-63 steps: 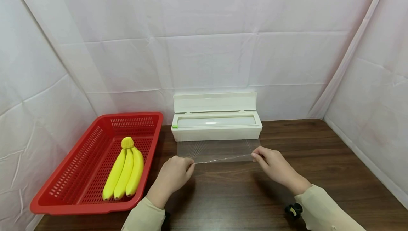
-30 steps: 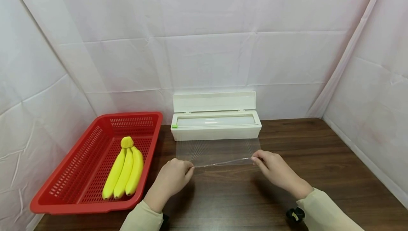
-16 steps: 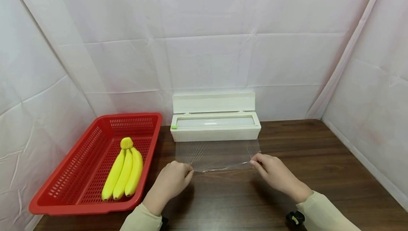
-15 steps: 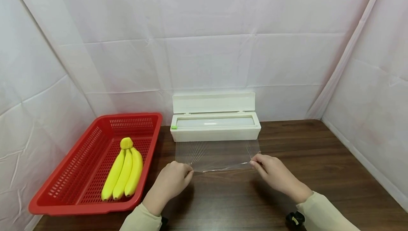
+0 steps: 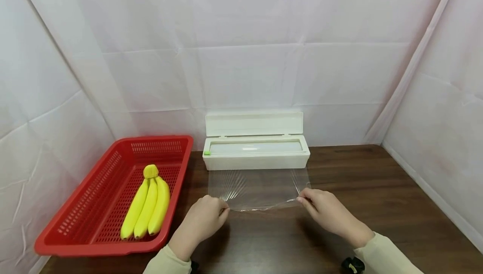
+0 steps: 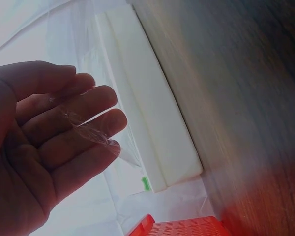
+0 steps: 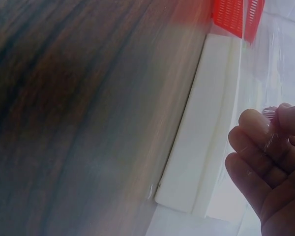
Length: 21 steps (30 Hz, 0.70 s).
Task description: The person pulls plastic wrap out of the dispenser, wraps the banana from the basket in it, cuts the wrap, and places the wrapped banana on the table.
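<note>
A clear sheet of plastic wrap stretches toward me from a white wrap dispenser box whose lid stands up at the back. My left hand pinches the sheet's near left corner between thumb and fingers. At the near right corner, my right hand pinches the same edge. Creases fan out from both grips, and the edge between them sags slightly. In the left wrist view, crumpled wrap crosses the fingers of the left hand. The right wrist view shows wrap at the thumb and fingertips of the right hand.
To the left stands a red plastic basket holding a bunch of yellow bananas. A green slider sits at the dispenser's left end. White cloth walls enclose the dark wooden table at the back and sides.
Both hands have drawn the wrap's edge toward me, so more sheet shows in front of the dispenser. The edge hangs a little slacker. Basket and bananas have stayed put.
</note>
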Each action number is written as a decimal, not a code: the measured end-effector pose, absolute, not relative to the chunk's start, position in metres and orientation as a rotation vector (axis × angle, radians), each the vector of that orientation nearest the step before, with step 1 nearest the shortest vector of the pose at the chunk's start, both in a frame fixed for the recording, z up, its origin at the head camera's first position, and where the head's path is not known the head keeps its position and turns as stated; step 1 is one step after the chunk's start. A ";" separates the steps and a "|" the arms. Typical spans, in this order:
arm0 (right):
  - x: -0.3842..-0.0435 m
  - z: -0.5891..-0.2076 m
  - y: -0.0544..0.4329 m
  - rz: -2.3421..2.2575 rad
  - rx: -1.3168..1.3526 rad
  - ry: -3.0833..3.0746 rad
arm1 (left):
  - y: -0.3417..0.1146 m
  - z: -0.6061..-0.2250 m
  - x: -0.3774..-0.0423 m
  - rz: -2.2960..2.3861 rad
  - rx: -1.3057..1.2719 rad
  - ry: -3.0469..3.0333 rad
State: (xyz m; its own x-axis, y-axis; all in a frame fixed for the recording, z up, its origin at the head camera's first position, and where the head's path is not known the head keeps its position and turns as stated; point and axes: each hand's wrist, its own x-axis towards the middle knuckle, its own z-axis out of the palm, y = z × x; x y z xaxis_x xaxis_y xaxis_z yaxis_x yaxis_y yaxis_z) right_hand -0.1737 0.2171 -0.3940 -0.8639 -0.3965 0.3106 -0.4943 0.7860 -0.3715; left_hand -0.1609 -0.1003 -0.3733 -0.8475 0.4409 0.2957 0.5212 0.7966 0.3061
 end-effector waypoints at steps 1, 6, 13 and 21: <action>-0.173 -0.395 0.217 0.656 0.701 -2.761 | -0.101 -0.374 -0.160 -0.562 -0.752 -2.781; -0.173 -0.397 0.217 0.645 0.724 -2.731 | -0.101 -0.373 -0.159 -0.565 -0.754 -2.798; -0.172 -0.399 0.217 0.618 0.737 -2.698 | -0.101 -0.373 -0.156 -0.558 -0.761 -2.809; -0.170 -0.401 0.217 0.628 0.734 -2.734 | -0.100 -0.378 -0.152 -0.520 -0.779 -2.760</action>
